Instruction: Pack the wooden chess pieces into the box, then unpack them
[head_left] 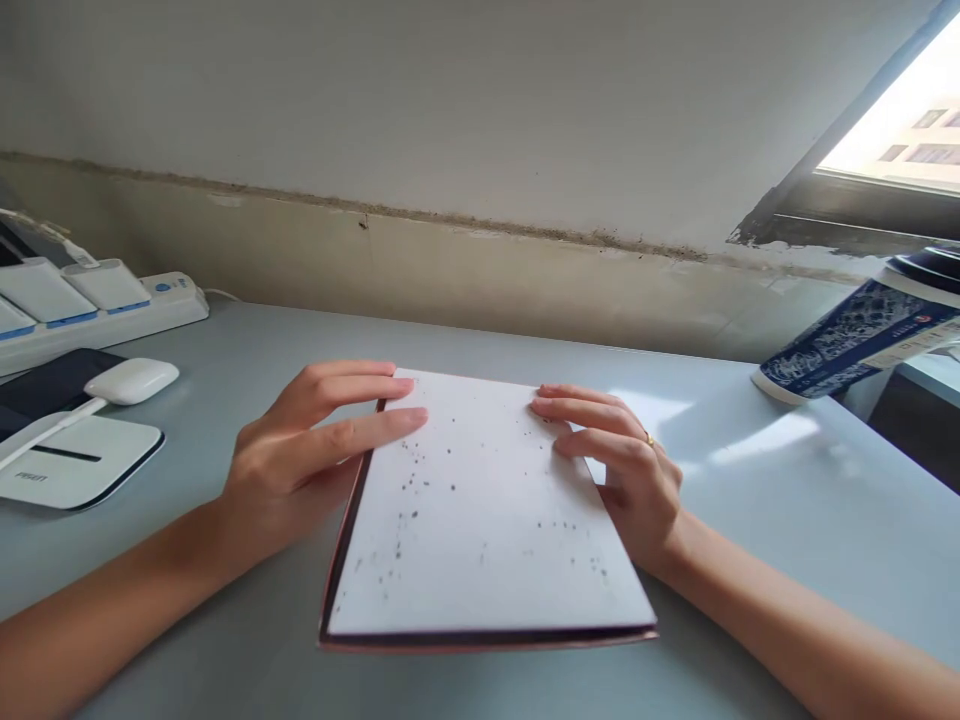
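A flat white board-like thing [487,500], perhaps a thin box or a book, is tilted toward me above the desk. Dark specks dot its white face, and a dark, reddish edge runs along its left and near sides. My left hand [300,450] grips its far left side, with fingertips on the white face. On the opposite side, my right hand [626,460] holds it the same way and wears a ring [649,439]. Both thumbs are hidden from view.
On the grey desk [247,660], a white power strip [176,300] with plugged-in chargers lies at left. Closer stand a white charging device [82,460] and a white earbud case [132,381]. A blue patterned paper cup [847,330] stands at right. A wall [450,270] bounds the back.
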